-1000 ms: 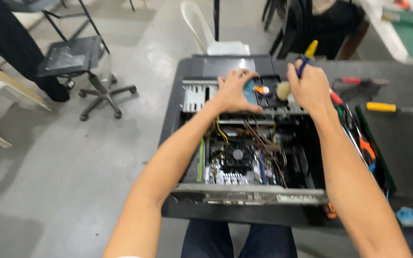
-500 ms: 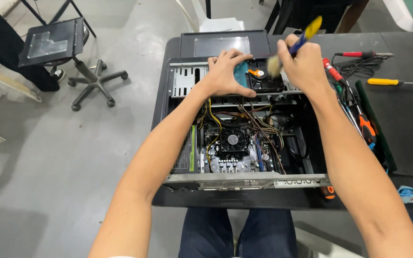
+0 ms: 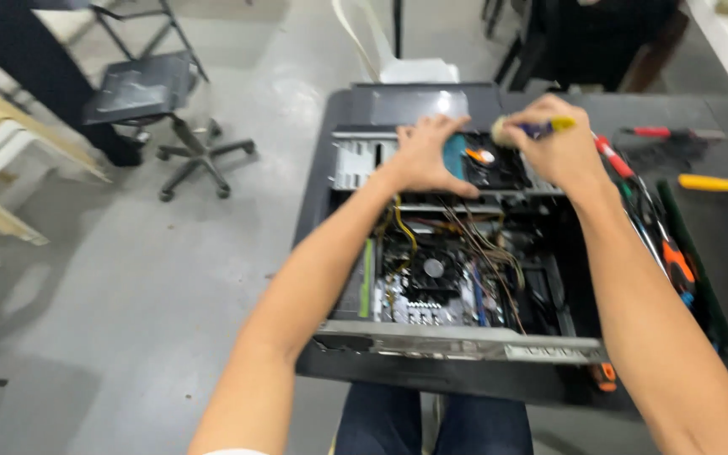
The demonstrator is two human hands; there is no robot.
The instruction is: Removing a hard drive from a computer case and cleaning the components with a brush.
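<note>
One open computer case (image 3: 457,337) lies on one dark table (image 3: 718,244), with two hands (image 3: 427,156) (image 3: 554,147) at its far end and one small brush (image 3: 532,128) in the right one. To the right lie one red-handled tool (image 3: 655,131) and one yellow-handled tool (image 3: 705,182). On the floor to the far left stands one office chair (image 3: 153,93), and one white plastic chair (image 3: 398,59) stands beyond the table.

brush (image 3: 541,128) mostly hidden in right hand (image 3: 554,147), motion-blurred

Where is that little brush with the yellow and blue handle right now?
In the head view, the brush is in the right hand, at the far end of the open computer case, its bristles beside the small fan, and the left hand is close by.
</note>
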